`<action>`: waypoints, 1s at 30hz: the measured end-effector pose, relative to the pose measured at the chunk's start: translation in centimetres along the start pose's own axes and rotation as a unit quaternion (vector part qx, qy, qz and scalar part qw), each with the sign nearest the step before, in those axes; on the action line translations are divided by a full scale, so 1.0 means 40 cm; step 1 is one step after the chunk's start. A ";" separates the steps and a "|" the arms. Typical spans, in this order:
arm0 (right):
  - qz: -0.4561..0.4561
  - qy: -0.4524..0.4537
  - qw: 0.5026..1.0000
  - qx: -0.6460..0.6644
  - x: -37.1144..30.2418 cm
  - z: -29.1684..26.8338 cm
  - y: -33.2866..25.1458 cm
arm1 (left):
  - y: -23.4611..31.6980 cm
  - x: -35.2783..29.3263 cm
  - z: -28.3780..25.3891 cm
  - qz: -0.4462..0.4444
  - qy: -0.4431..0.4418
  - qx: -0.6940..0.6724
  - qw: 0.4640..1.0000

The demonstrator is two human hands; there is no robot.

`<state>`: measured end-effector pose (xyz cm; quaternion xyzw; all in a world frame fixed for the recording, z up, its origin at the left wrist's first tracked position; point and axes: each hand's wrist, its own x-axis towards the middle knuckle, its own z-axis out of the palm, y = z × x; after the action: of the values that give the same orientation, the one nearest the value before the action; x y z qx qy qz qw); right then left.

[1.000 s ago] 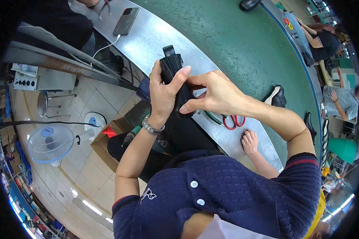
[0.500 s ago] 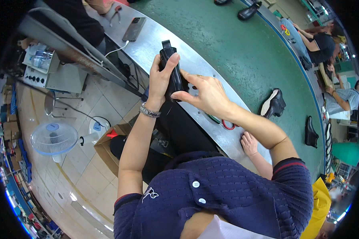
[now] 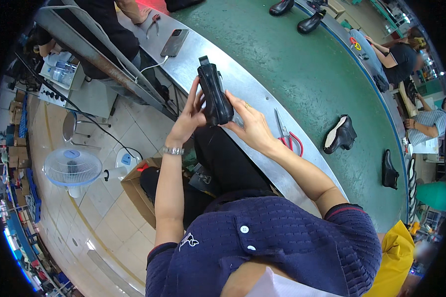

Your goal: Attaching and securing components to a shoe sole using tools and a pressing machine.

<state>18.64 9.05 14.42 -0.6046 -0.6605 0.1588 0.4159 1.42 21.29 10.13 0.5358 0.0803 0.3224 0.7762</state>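
A black leather ankle boot [image 3: 214, 94] with a pull tab at its far end is held above the near edge of the metal bench. My left hand [image 3: 189, 121] grips its left side, the fingers partly hidden behind the boot. From the right, my right hand [image 3: 251, 123] holds the boot's near end between thumb and fingers. Close to my right forearm, a pair of red-handled scissors [image 3: 291, 141] lies on the bench with its blades pointing away.
A phone [image 3: 174, 43] on a white cable and red-handled pliers [image 3: 153, 24] lie on the metal bench [image 3: 252, 86]. A co-worker's hand [image 3: 141, 16] rests at its far end. More boots [image 3: 340, 133] stand on the green surface. A fan [image 3: 73, 168] and cardboard box [image 3: 138, 195] are left.
The boot has turned in my hands, showing more of its surface, and my left hand has slid lower along it. Another person's hand beside my right forearm has gone, and the scissors now show fully.
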 end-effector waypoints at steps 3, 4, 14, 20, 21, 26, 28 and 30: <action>0.005 0.013 1.000 0.025 0.004 0.005 -0.012 | -0.037 -0.042 -0.004 -0.062 0.024 0.085 0.994; 0.016 0.017 0.999 0.040 0.010 0.005 -0.015 | -0.041 -0.039 0.016 -0.078 0.056 0.135 0.986; 0.127 -0.072 0.982 0.120 0.010 -0.017 -0.173 | 0.088 -0.214 0.151 -0.022 0.191 0.155 0.969; 0.074 -0.161 0.982 0.068 -0.034 0.067 -0.104 | 0.062 -0.556 0.083 -0.144 0.401 -0.102 0.899; 0.055 -0.130 0.990 -0.022 -0.062 0.082 -0.040 | 0.067 -0.612 0.079 -0.137 0.430 -0.156 0.879; 0.109 -0.092 0.945 -0.295 -0.249 0.080 0.244 | 0.103 -0.767 0.084 -0.078 0.505 -0.218 0.832; 0.141 -0.085 0.934 -0.317 -0.289 0.054 0.256 | 0.092 -0.792 0.070 -0.075 0.489 -0.247 0.833; 0.140 -0.071 0.941 -0.298 -0.304 0.035 0.255 | 0.075 -0.790 0.055 -0.126 0.536 -0.233 0.801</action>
<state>23.47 0.38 1.96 -0.7744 -0.6143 0.0537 0.1417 -23.39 1.70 6.70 0.0650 0.4730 0.4667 0.7445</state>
